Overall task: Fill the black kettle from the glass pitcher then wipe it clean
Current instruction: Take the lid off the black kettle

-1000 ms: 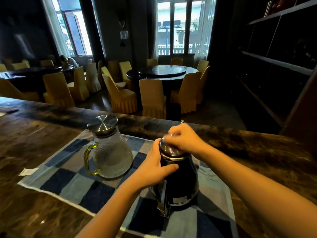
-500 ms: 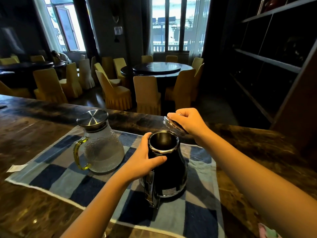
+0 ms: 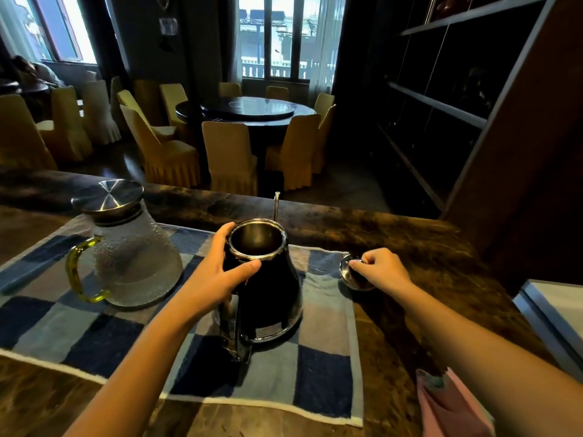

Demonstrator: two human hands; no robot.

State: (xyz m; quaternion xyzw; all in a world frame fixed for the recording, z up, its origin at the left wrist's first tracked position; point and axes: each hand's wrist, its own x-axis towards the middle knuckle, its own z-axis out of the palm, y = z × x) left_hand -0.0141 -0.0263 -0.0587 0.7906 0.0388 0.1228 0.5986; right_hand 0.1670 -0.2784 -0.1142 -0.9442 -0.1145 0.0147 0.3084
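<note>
Kettle (image 3: pixel 268 298) upright, spout (image 3: pixel 276 205) away, handle (image 3: pixel 232 335) near; left fingers (image 3: pixel 220 238) curled round it, right fingers (image 3: pixel 366 258) pinching lid (image 3: pixel 350 275).

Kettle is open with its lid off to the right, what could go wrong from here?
1. The kettle lid, pinched by the right hand, is at the right edge of the towel; a reaching forearm could knock it.
2. The glass pitcher has its steel lid on; if loose, it may slip off mid-pour.
3. The black kettle has a narrow mouth, so water could splash the towel, though the left hand steadies it.
</note>
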